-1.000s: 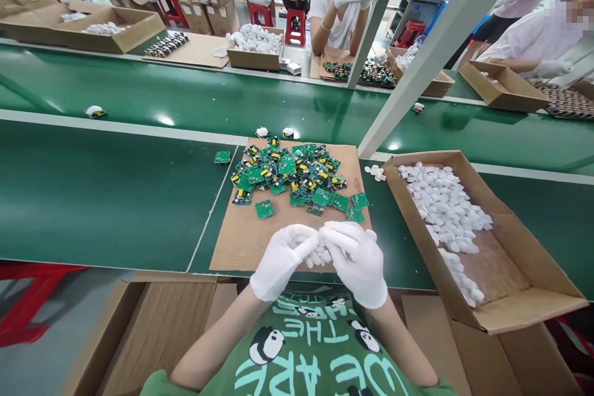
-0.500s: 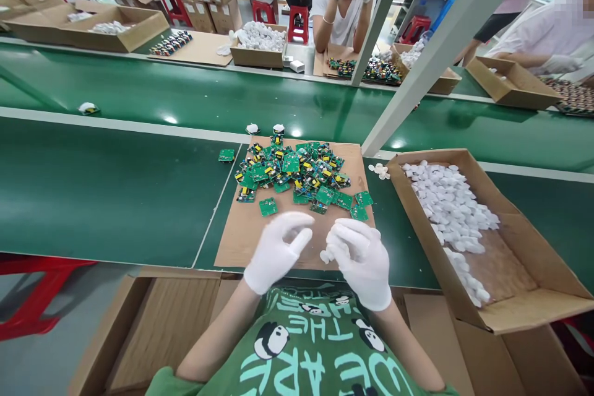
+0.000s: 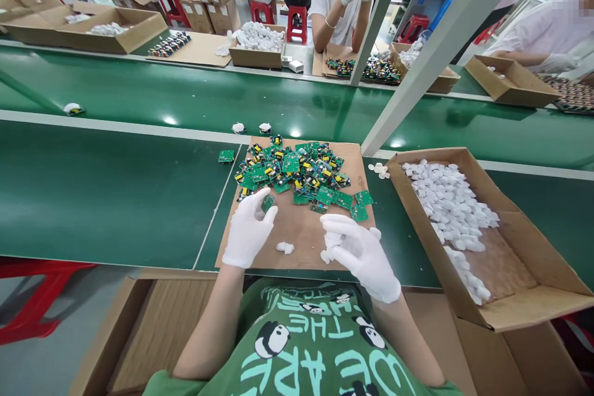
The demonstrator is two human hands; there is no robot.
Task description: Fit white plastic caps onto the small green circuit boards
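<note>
since half a second ago, the left hand (image 3: 248, 229) is reaching farther forward and left, toward a single green circuit board (image 3: 268, 202), and the white-topped boards (image 3: 238, 128) on the far green strip (image 3: 185, 86) are shifting leftward. that single board is lying on the cardboard sheet (image 3: 297, 229), just in front of the heap, showing between the left thumb and forefinger; these are standing apart, and whether they are touching it, i cannot tell. the right hand (image 3: 364, 257) is hovering over the sheet's near right part, its fingers curling loosely with small white pieces (image 3: 327, 255) peeking out beside them; how firmly it is gripping, i cannot tell. between the two hands, a white clump (image 3: 284, 248) is resting on the sheet. beyond them the heap of boards (image 3: 309, 170) is spreading over the sheet's far half. one stray board (image 3: 226, 156) is lying left of the sheet on the green surface (image 3: 116, 198). to the right, an open carton (image 3: 515, 266) is holding many more white pieces.
</note>
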